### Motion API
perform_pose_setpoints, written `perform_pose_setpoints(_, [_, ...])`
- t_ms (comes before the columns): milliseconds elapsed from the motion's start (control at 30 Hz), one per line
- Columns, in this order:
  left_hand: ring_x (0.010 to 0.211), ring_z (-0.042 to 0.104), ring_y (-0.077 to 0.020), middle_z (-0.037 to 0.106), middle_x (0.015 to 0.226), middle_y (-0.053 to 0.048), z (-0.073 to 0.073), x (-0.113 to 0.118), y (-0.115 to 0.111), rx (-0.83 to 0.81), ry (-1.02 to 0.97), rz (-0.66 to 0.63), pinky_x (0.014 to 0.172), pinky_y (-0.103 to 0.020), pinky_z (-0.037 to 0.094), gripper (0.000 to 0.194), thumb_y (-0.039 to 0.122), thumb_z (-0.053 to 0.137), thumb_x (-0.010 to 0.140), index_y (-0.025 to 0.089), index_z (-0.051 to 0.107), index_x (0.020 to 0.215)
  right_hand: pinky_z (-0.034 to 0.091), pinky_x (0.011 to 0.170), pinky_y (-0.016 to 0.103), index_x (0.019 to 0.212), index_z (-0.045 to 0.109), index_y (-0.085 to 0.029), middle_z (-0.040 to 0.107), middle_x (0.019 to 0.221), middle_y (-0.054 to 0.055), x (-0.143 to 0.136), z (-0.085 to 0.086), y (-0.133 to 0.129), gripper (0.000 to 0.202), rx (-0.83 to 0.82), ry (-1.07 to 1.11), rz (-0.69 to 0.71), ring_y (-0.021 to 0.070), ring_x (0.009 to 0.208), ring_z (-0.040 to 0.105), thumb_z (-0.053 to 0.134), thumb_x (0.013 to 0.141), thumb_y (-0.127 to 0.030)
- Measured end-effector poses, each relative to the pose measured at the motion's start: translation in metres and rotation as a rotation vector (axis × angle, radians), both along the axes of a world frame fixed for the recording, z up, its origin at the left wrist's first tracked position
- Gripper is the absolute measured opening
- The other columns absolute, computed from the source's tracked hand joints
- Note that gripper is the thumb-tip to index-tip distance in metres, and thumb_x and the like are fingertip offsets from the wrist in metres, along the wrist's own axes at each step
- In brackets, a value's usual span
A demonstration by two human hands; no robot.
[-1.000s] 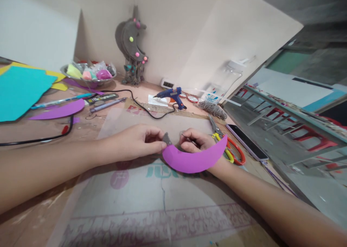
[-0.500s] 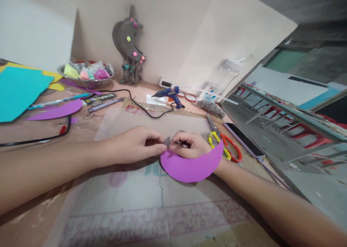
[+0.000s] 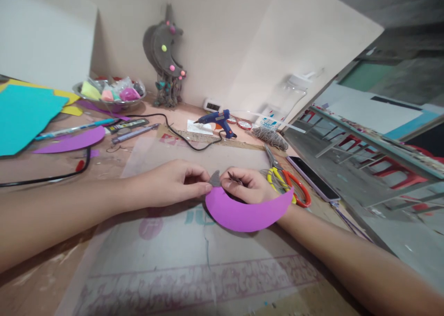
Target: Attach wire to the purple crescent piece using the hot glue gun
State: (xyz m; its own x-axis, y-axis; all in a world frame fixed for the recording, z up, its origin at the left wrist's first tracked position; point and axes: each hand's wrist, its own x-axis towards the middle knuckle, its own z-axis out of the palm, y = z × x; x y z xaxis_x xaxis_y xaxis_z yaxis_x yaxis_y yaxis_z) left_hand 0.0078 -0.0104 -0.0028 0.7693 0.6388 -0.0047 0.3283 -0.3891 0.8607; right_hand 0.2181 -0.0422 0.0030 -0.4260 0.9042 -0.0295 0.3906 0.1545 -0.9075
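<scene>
Nearest you lies a printed plastic sheet (image 3: 173,246), and above its middle you hold up a purple crescent (image 3: 246,214) — smooth, matte and bright, its belly curving towards you. Its left tip is wrapped in grey yarn (image 3: 215,179); the rest is bare purple, running to a sharp right point in front of your right wrist. Your left hand (image 3: 210,182) pinches the crescent by that wrapped end, thumb against fingertips. Your right hand (image 3: 227,179) is curled just beside it, thumb and fingers pressed together on a dark bit (image 3: 235,178) too small to name. Beyond are the scissors (image 3: 303,191) and a phone (image 3: 314,178), then a yarn bundle (image 3: 270,138) and a blue glue gun (image 3: 218,118) — and, farthest, a grey moon ornament (image 3: 163,52) with coloured balls against the wall.
</scene>
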Motion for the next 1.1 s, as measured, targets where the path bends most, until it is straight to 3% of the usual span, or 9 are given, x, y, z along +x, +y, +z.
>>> perform_pose_setpoints(233, [0.057,0.045,-0.0081,0.052,0.062,0.005,0.001,0.0,-0.001,-0.023,-0.01,-0.002,0.053,-0.019,0.035,0.021,0.032,0.049,0.083,0.016,0.056,0.072,0.035,0.05,0.02,0.079,0.054,-0.016,0.049,0.061,-0.003,0.0,-0.001,-0.001,0.021,-0.072,0.083,0.015,0.0073,0.053,0.042,0.056,0.079,-0.037])
perform_pose_setpoints(433, [0.059,0.048,-0.0083,0.054,0.063,0.005,0.002,0.001,-0.001,0.037,0.023,0.022,0.054,-0.019,0.036,0.02,0.032,0.05,0.082,0.016,0.058,0.074,0.04,0.059,0.021,0.07,0.057,-0.016,0.054,0.066,-0.001,-0.001,-0.004,0.003,0.015,0.12,-0.049,-0.002,0.0089,0.06,0.048,0.061,0.072,-0.03])
perform_pose_setpoints(700, [0.064,0.051,-0.0091,0.058,0.07,0.004,0.001,0.002,-0.002,0.01,-0.044,0.03,0.058,-0.02,0.039,0.019,0.033,0.051,0.083,0.017,0.06,0.085,0.041,0.057,0.02,0.071,0.06,-0.016,0.057,0.065,-0.001,0.0,-0.005,0.003,0.016,0.195,-0.119,0.086,0.0088,0.06,0.049,0.057,0.079,-0.03])
perform_pose_setpoints(833, [0.062,0.048,-0.0081,0.053,0.069,0.004,-0.006,0.001,0.003,-0.054,-0.144,0.009,0.057,-0.019,0.039,0.016,0.029,0.049,0.085,0.016,0.057,0.084,0.042,0.055,0.021,0.079,0.058,-0.016,0.056,0.066,0.0,-0.001,-0.002,-0.003,0.019,0.14,-0.084,0.026,0.0092,0.059,0.05,0.051,0.085,-0.033])
perform_pose_setpoints(900, [0.062,0.047,-0.0079,0.052,0.07,0.004,-0.009,0.001,0.005,-0.086,-0.169,-0.002,0.057,-0.019,0.039,0.014,0.027,0.049,0.085,0.016,0.056,0.085,0.044,0.059,0.023,0.092,0.056,-0.016,0.058,0.075,0.001,0.001,-0.001,-0.006,0.019,0.213,-0.093,-0.015,0.0106,0.064,0.054,0.05,0.086,-0.034])
perform_pose_setpoints(1000, [0.062,0.047,-0.0079,0.051,0.07,0.004,-0.011,0.0,0.007,-0.133,-0.195,-0.01,0.057,-0.02,0.039,0.014,0.028,0.048,0.086,0.016,0.055,0.086,0.046,0.07,0.027,0.107,0.053,-0.017,0.061,0.092,0.005,0.007,-0.001,-0.009,0.027,0.469,-0.189,-0.01,0.0142,0.078,0.057,0.051,0.087,-0.035])
perform_pose_setpoints(1100, [0.059,0.045,-0.0076,0.05,0.069,0.004,-0.011,0.001,0.008,-0.179,-0.24,-0.007,0.056,-0.02,0.038,0.013,0.027,0.049,0.086,0.016,0.054,0.085,0.045,0.073,0.03,0.109,0.054,-0.019,0.061,0.09,0.005,0.011,-0.002,-0.009,0.023,0.676,-0.324,0.045,0.0152,0.08,0.057,0.045,0.091,-0.03])
